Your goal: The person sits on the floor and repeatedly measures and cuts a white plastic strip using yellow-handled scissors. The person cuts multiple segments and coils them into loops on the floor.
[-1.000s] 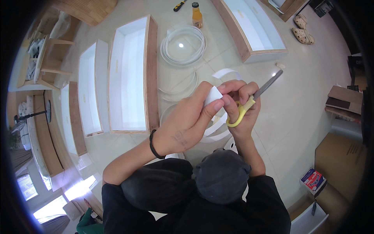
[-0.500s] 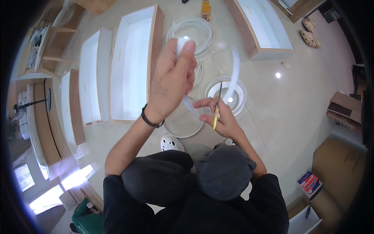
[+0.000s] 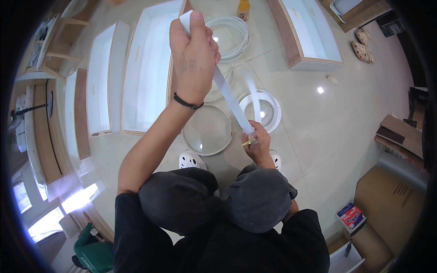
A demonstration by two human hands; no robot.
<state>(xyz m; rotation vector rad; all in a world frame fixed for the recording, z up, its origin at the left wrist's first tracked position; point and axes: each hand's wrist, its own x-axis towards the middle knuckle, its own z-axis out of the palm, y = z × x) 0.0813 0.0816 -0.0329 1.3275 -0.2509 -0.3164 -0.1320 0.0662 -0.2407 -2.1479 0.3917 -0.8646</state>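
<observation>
A flat white strip [image 3: 230, 96] runs taut and slanting between my two hands. My left hand [image 3: 193, 57], raised at the far end, is closed around it, and a folded piece of white strip sticks up by the thumb. Lower and nearer my knees, my right hand [image 3: 259, 143] pinches the strip's other stretch. Scissors with yellow handles [image 3: 248, 142] stay in that same hand; their blades are mostly hidden. Beyond the right fingers a loose tail of strip rises, blurred, over a white ring-shaped roll [image 3: 274, 119] on the floor.
A coil of white strip [image 3: 248, 38] and a thin round hoop [image 3: 183, 132] lie on the tiles. White open boxes [image 3: 150, 68] with wooden edges stand left, another box [image 3: 314, 63] at right. Nearby are an orange bottle [image 3: 244, 10], beige clogs [image 3: 362, 51], cardboard [image 3: 387, 200] and a person in green [image 3: 93, 250].
My left hand has moved up and slightly left, drawing the strip straight. My right hand has come lower and turned, its scissors blades dropping from view. The loose tail has swung left.
</observation>
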